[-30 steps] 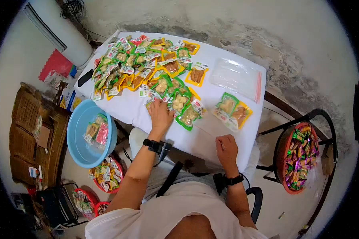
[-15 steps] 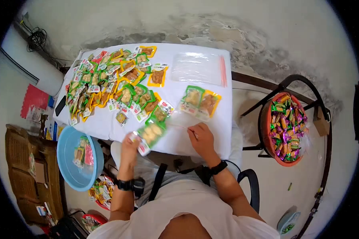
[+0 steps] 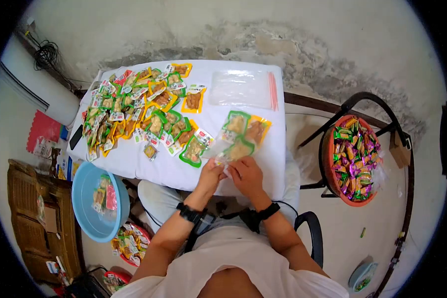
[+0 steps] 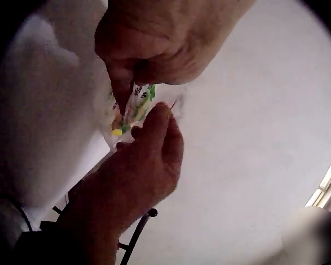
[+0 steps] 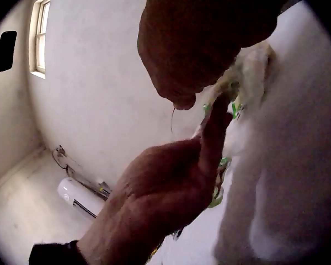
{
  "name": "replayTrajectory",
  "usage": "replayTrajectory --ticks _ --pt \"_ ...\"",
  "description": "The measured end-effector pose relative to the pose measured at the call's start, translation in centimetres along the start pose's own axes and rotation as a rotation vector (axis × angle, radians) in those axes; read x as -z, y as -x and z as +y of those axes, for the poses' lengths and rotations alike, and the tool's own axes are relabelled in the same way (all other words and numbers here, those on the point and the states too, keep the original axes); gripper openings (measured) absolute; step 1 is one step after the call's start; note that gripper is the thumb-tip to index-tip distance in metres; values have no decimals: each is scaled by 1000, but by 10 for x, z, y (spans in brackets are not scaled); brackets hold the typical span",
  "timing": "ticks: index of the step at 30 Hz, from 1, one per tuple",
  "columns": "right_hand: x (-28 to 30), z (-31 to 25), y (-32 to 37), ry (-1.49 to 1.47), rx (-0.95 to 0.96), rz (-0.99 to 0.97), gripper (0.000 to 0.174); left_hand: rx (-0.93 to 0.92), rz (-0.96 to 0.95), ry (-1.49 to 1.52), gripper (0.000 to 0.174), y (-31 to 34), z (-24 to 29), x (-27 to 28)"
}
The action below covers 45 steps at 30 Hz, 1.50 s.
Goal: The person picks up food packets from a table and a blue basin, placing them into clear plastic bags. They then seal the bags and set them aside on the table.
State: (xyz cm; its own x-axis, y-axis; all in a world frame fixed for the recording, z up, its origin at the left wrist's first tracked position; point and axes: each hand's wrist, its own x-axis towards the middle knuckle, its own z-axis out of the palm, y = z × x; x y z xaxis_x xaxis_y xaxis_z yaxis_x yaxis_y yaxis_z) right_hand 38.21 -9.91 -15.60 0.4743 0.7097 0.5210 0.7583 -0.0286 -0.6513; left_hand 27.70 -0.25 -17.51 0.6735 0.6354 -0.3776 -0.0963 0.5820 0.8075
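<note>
My left hand (image 3: 211,175) grips the white end of a green-edged snack packet (image 3: 239,148), whose pale contents show through a window. The packet lies over a clear plastic bag (image 3: 217,150) near the table's front edge. Another green-edged packet (image 3: 235,123) and a yellow-edged packet (image 3: 256,130) are inside that bag. My right hand (image 3: 247,175) pinches the bag's edge, where a thin red strip shows in both wrist views. In the left wrist view, a left finger (image 4: 120,94) reaches down beside the packet; my right hand (image 4: 149,149) is below it.
Many green- and yellow-edged packets (image 3: 116,102) are heaped on the table's left. Flat clear bags (image 3: 239,89) with red strips lie at the back right. A phone (image 3: 76,137) is at the left edge. A blue basin (image 3: 80,211) stands left, a red basket of wrapped sweets (image 3: 355,193) right.
My left hand picked up a green-edged packet from the pile and carried it right to the clear bag. My right hand moved up to the bag's edge. The head view shifted.
</note>
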Motion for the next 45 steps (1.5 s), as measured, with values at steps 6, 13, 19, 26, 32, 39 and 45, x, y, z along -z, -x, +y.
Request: replayTrajectory --ticks 6,13,19,26,32,39,45 --pt "2 3 -2 -51 65 -16 8 67 -252 224 38 -63 -16 -29" --pt "2 8 2 -45 26 -61 8 -109 -271 -215 43 -119 -58 -17" --pt "5 6 -2 -82 20 8 10 -340 -302 -448 31 -128 -74 -31" --pt "2 15 1 -96 -60 -16 10 -248 -181 -1055 23 -121 -34 -52" --pt "3 15 0 -67 -36 -33 7 -824 2 -1148 20 -95 -48 -26" --pt "2 21 6 -28 -49 -53 8 -280 -105 -598 31 16 10 53" --pt "3 16 4 -38 -98 -59 9 -310 687 -679 30 47 77 176"
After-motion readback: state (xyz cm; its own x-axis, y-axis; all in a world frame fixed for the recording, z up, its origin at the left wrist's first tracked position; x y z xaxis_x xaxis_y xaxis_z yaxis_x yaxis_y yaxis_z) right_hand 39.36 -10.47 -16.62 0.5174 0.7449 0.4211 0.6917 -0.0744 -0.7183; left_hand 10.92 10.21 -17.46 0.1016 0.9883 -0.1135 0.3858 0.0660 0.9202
